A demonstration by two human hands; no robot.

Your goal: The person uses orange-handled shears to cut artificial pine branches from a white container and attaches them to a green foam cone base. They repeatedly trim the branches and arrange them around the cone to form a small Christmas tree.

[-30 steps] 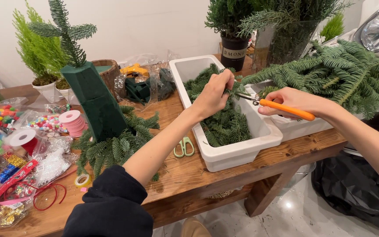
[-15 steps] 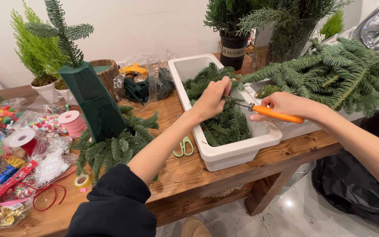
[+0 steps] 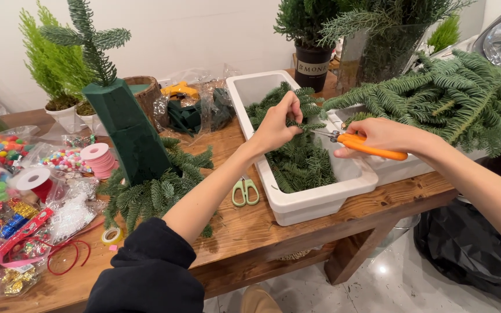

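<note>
Sitting left of the white tub (image 3: 297, 203): green foam cone (image 3: 129, 136), green scissors (image 3: 244, 191). Over the tub, left hand (image 3: 276, 124) is pinching a fir sprig (image 3: 300, 122); right hand (image 3: 378, 136) is gripping orange snips (image 3: 363, 145), blades touching it. Fir branches (image 3: 459, 98) are lying right of the tub.

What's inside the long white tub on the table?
The white tub holds cut fir sprigs piled toward its near end; the far end shows bare wall. The left hand pinches one sprig above it. The tub's floor beneath the sprigs is hidden.
</note>
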